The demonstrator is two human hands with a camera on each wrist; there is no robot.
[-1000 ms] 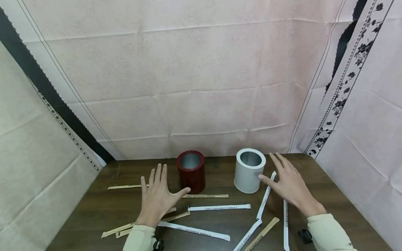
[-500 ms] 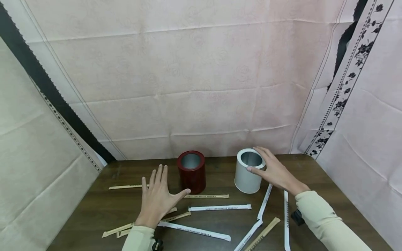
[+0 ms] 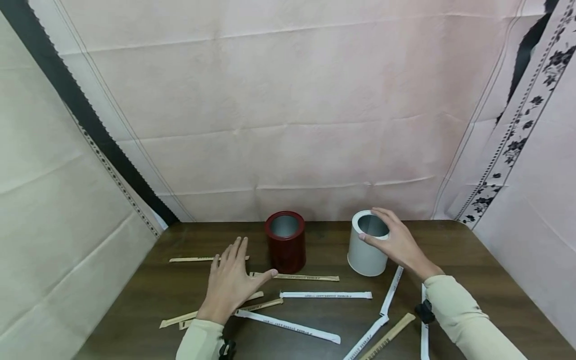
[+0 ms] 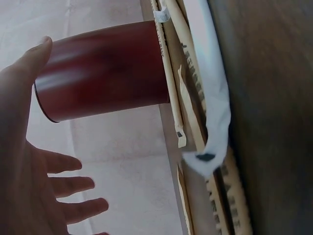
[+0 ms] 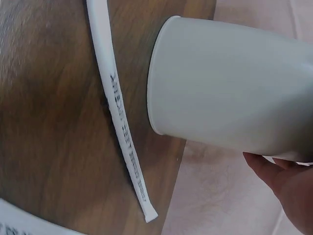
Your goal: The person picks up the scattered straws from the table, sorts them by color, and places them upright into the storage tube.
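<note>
Left hand [image 3: 231, 290] near glossy red cylinder [image 3: 286, 254]; right hand [image 3: 402, 246] around white cylinder [image 3: 365, 256]

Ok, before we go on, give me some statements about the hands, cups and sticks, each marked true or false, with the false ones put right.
1. The right hand is nearer the white cup than the red cup. True.
2. The left hand grips the red cup. False: its fingers are extended and it holds nothing.
3. White sticks and tan sticks lie on the table. True.
4. The red cup lies on its side. False: it stands upright on the table.
5. The white cup's top is closed. False: it is open.
6. In the head view, the red cup is left of the white cup. True.
</note>
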